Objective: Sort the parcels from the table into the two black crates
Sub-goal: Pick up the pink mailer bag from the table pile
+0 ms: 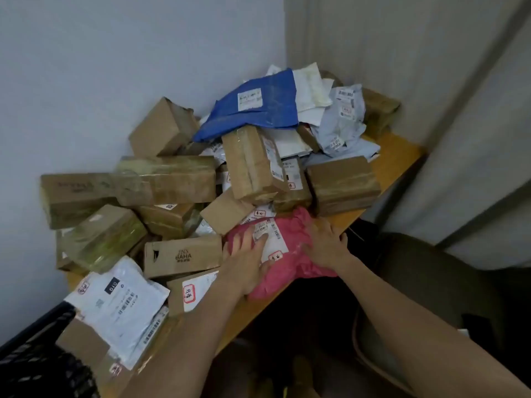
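A pink plastic mailer point(290, 264) with a white label lies at the near edge of the wooden table point(399, 156). My left hand point(247, 259) lies flat on its left side, fingers spread over the label. My right hand point(326, 245) presses on its right side. Both hands touch the bag from above; whether they grip it I cannot tell. Behind it rises a heap of several cardboard boxes point(253, 165) and bags, with a blue mailer point(258, 107) on top. The corner of one black crate point(37, 360) shows at the lower left.
A white mailer point(120, 303) and a small brown box point(83, 343) lie at the table's left end beside the crate. Walls close the corner behind the pile. A dark chair point(431, 282) stands to the right of the table.
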`<action>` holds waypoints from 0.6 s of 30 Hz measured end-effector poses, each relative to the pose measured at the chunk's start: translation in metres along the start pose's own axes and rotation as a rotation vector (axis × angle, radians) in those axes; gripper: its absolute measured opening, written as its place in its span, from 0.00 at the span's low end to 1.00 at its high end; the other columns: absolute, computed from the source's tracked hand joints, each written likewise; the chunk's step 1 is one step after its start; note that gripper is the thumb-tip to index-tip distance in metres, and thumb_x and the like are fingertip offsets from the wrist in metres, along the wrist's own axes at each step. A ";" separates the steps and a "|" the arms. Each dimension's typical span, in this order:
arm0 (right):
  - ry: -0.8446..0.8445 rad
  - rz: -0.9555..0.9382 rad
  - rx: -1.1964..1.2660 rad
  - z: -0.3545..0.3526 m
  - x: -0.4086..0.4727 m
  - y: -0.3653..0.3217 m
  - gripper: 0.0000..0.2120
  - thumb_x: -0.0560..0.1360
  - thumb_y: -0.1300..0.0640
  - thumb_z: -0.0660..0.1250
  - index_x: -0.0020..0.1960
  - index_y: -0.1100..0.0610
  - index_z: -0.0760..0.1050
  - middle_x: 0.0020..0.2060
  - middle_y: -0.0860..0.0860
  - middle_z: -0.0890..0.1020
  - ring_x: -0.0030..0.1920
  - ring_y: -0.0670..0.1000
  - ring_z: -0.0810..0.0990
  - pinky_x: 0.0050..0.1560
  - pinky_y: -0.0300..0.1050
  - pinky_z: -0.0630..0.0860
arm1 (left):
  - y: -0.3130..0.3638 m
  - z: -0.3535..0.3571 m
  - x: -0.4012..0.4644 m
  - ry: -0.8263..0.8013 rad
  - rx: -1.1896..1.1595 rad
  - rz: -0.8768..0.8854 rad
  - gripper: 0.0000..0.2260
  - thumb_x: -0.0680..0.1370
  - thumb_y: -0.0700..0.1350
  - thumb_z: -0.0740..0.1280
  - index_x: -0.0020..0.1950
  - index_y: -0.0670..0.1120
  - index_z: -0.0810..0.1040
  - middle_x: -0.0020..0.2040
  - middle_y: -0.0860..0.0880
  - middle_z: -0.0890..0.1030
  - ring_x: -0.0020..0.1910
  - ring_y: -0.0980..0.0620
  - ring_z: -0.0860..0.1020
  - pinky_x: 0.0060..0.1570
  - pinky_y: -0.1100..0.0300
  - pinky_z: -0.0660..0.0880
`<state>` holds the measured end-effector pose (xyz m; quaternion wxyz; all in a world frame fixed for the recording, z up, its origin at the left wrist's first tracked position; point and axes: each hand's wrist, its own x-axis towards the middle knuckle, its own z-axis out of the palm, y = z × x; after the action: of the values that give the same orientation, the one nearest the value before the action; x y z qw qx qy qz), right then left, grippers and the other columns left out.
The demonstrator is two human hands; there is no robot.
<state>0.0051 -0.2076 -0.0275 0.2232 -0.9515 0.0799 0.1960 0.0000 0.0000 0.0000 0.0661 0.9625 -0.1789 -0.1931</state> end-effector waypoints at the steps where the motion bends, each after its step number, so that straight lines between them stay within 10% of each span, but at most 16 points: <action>1: -0.024 0.030 0.015 0.004 0.004 0.002 0.32 0.80 0.46 0.59 0.79 0.46 0.50 0.73 0.59 0.59 0.74 0.63 0.57 0.72 0.70 0.51 | -0.001 0.004 0.004 -0.024 0.014 -0.010 0.28 0.82 0.59 0.54 0.79 0.54 0.48 0.78 0.48 0.47 0.76 0.43 0.48 0.74 0.38 0.52; 13: -0.077 0.359 0.305 0.036 0.023 0.029 0.44 0.73 0.36 0.68 0.78 0.55 0.51 0.69 0.60 0.71 0.71 0.65 0.64 0.71 0.64 0.60 | -0.006 0.035 0.032 -0.158 -0.018 0.013 0.28 0.82 0.59 0.54 0.79 0.52 0.50 0.80 0.50 0.53 0.77 0.45 0.51 0.75 0.38 0.51; 18: -0.115 0.313 0.325 0.025 0.024 0.027 0.21 0.74 0.42 0.70 0.59 0.56 0.78 0.51 0.53 0.81 0.58 0.57 0.80 0.56 0.49 0.76 | -0.005 0.028 0.031 -0.164 -0.058 0.024 0.28 0.82 0.59 0.54 0.79 0.51 0.51 0.79 0.50 0.56 0.77 0.45 0.53 0.74 0.39 0.52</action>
<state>0.0118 -0.2218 -0.0679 0.3446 -0.8663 0.2442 0.2667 0.0168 -0.0087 -0.0373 0.0814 0.9389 -0.1895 -0.2754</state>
